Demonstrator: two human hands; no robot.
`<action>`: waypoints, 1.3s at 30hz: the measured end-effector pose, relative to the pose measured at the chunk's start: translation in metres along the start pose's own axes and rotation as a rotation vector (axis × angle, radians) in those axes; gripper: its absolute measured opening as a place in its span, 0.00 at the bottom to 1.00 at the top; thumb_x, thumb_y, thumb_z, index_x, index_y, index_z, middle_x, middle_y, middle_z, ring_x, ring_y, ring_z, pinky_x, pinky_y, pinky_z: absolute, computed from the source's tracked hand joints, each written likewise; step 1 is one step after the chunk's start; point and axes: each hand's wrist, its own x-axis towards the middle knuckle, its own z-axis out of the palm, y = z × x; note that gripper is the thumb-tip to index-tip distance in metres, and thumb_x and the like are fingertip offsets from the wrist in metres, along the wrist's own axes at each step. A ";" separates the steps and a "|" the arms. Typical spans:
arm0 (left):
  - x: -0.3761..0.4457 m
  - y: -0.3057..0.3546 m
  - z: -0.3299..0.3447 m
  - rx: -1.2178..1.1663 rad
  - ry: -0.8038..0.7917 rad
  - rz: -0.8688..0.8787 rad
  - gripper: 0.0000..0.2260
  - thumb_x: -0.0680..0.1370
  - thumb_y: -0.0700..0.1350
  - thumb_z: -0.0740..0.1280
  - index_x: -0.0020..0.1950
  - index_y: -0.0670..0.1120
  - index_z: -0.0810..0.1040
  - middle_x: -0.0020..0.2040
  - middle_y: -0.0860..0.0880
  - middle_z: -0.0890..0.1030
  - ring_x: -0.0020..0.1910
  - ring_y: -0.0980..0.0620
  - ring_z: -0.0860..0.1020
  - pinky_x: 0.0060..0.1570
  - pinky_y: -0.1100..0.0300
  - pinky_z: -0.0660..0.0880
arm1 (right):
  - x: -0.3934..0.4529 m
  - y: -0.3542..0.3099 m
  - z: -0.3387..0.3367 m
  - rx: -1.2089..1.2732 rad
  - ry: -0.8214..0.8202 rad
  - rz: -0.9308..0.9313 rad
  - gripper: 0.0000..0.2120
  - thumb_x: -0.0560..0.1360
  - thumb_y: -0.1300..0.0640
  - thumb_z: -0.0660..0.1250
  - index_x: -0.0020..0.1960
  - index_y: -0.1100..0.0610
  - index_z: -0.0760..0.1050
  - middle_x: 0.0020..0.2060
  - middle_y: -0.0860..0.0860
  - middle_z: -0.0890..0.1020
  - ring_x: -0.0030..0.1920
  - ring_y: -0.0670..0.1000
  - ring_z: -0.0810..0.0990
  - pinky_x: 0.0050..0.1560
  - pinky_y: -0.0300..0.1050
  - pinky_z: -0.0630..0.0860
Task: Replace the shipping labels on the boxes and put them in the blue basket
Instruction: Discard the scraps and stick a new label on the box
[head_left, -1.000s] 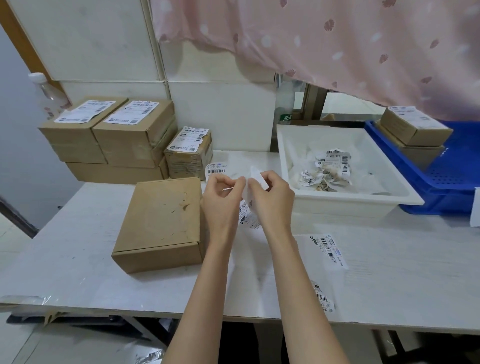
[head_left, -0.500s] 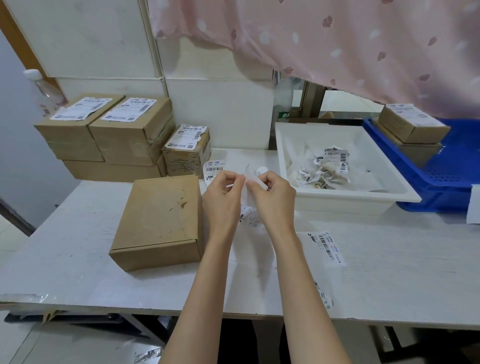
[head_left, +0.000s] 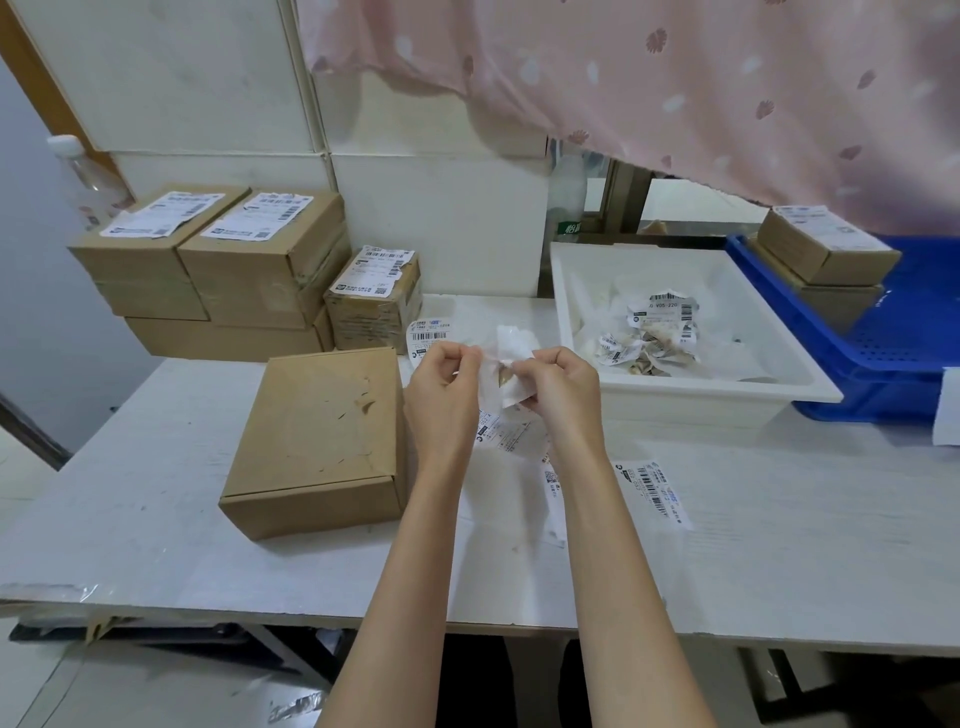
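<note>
1. Now both hands, left (head_left: 441, 400) and right (head_left: 563, 397), pinch a crumpled white label (head_left: 511, 358) between curled fingertips above the table (head_left: 779, 545).
2. Beside the left hand lies a flat, scuffed cardboard box (head_left: 317, 441), its top bare.
3. Far right, the perforated blue basket (head_left: 883, 353) holds labelled boxes.

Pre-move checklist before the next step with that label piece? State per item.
1. Both hands grip the label piece: left hand, right hand pinch it. Ok.
2. Bare box beside the left hand, old label off, top scuffed. Ok.
3. White tray with label scraps right of the hands, open. Ok.
4. Fresh labels lie on the table. Ok.
5. Blue basket has free floor space. Ok.
6. Whether the piece is old label or backing: cannot tell.
</note>
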 end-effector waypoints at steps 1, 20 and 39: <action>-0.001 0.001 0.000 0.064 0.013 0.032 0.08 0.78 0.45 0.67 0.39 0.52 0.75 0.37 0.56 0.82 0.38 0.60 0.78 0.46 0.57 0.72 | -0.003 -0.003 0.002 0.011 -0.021 0.013 0.03 0.67 0.60 0.69 0.38 0.57 0.75 0.35 0.53 0.78 0.38 0.52 0.77 0.42 0.46 0.75; -0.006 -0.001 0.004 0.272 0.082 0.158 0.05 0.81 0.46 0.64 0.46 0.48 0.76 0.33 0.62 0.76 0.33 0.70 0.75 0.39 0.70 0.66 | 0.001 0.006 0.009 -0.257 0.032 -0.204 0.15 0.77 0.57 0.67 0.33 0.55 0.70 0.29 0.45 0.73 0.31 0.44 0.71 0.37 0.38 0.66; -0.002 0.007 0.011 0.031 0.048 0.075 0.07 0.83 0.44 0.59 0.48 0.44 0.71 0.33 0.54 0.71 0.31 0.59 0.69 0.34 0.62 0.65 | -0.005 0.010 0.018 0.358 -0.096 0.141 0.27 0.73 0.31 0.59 0.46 0.53 0.82 0.46 0.56 0.84 0.45 0.54 0.83 0.44 0.46 0.77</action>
